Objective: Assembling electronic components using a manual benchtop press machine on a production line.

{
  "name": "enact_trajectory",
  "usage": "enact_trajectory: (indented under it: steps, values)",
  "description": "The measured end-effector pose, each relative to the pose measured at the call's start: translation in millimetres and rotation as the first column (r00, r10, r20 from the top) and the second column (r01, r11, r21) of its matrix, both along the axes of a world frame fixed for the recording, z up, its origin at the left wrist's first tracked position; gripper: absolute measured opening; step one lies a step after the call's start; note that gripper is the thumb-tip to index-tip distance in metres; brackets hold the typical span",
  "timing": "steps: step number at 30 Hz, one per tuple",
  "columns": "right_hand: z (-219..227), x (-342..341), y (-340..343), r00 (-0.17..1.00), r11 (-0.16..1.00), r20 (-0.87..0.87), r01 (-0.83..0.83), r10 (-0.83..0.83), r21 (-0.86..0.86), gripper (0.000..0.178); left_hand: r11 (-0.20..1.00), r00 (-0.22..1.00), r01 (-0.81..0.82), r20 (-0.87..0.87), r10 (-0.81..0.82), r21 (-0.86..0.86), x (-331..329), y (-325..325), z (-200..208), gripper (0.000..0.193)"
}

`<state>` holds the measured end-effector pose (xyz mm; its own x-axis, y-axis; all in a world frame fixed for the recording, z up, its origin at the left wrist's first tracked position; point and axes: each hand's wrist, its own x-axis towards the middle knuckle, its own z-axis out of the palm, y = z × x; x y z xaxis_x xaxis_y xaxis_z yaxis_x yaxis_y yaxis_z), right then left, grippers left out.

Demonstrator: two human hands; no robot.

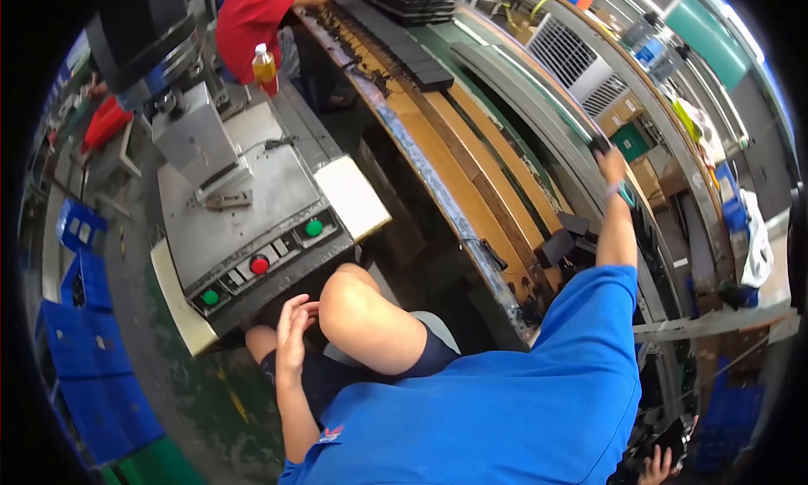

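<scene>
My left hand (295,332) is held beside my bare knee, in front of a grey bench machine (278,190). Its fingers are loosely extended and nothing shows in them. My right arm is stretched out to the right, across the brown workbench. At its end my right hand (613,165) closes on a small black part (599,144) over the edge of the long conveyor (539,98). The part is mostly covered by my fingers, so its kind is unclear. Several black adapter-like blocks (559,246) and thin cables lie on the bench below that arm.
The machine's front carries green buttons (314,227) and a red button (259,265). A drink bottle (264,68) stands behind it. A person in a red shirt (252,22) works beyond, near stacked black trays (412,1). Another person's hand (656,468) holds a black object at lower right.
</scene>
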<state>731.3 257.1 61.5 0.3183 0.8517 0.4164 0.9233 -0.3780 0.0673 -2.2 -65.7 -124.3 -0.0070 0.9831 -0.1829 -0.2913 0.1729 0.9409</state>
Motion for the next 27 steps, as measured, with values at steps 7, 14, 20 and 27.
enact_trajectory:
  steps: [7,14,20,27]
  values:
    - [-12.4,-156.4,-134.8,0.842,0.878,-0.497,-0.386,0.21,-0.283,0.093,0.954,0.983,-0.185,-0.045,0.179,-0.237,-22.8,-32.7,-19.2,0.031]
    - [-36.5,-250.5,-183.2,0.957,0.872,-0.172,-0.284,0.234,-0.399,0.103,0.987,0.983,-0.131,-0.138,0.118,-0.088,-32.2,-2.1,3.0,0.025]
    - [100.4,-277.7,-137.0,0.553,0.507,-0.012,-0.754,0.833,0.417,0.087,0.921,0.906,-0.326,-0.209,0.369,0.213,-100.1,67.2,46.5,0.017]
    - [162.8,-363.9,-24.9,-0.382,0.309,-0.577,-0.568,0.722,0.763,0.063,0.726,0.407,-0.258,-0.61,0.68,0.637,-225.7,202.5,37.1,0.072]
